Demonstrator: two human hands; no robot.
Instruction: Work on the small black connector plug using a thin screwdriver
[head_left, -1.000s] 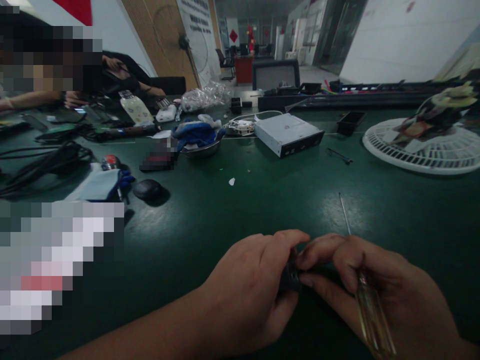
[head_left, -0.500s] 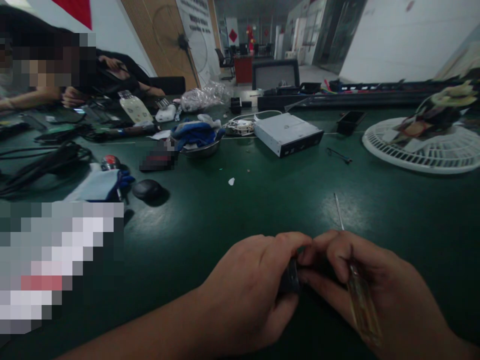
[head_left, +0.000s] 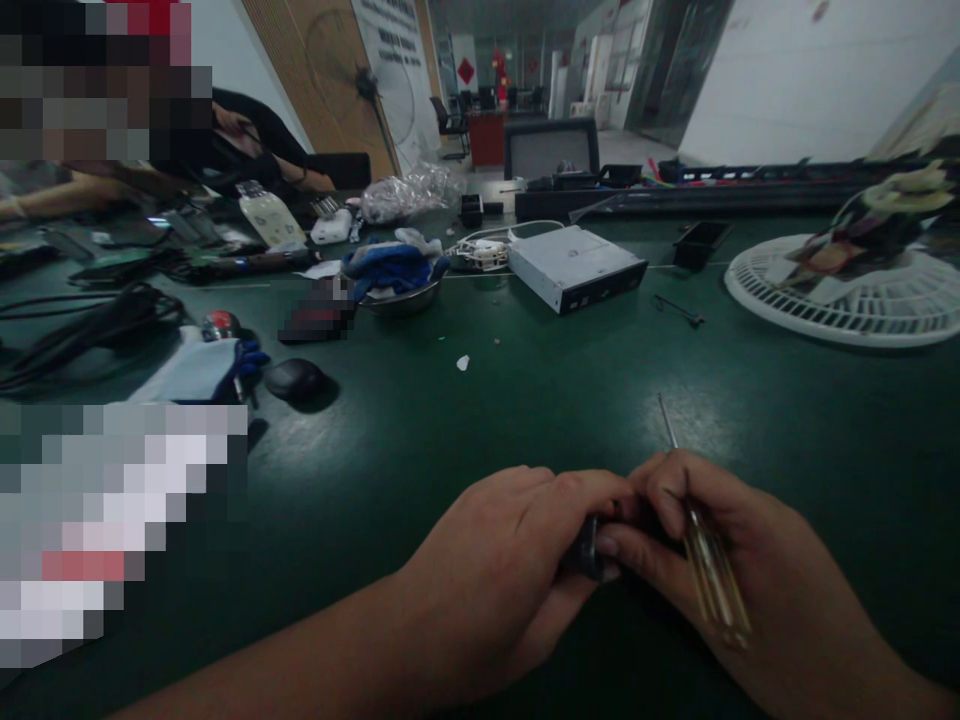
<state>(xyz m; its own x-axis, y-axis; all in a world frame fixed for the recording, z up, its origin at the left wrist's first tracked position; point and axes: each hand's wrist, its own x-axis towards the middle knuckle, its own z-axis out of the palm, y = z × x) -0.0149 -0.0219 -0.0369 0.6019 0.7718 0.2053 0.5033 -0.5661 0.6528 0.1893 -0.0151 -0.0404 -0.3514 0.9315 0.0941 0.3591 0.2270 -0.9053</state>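
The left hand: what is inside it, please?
The left hand holds a small dark object, its end showing by the right thumb. The hand covers the rest, hiding its full shape.

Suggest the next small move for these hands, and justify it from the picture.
Perhaps firm the grip of the left hand on the small dark part: the right hand is at its exposed end, and the screwdriver it holds points away.

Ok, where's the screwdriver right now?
In the head view's lower right, the screwdriver is in the right hand, just right of the black part.
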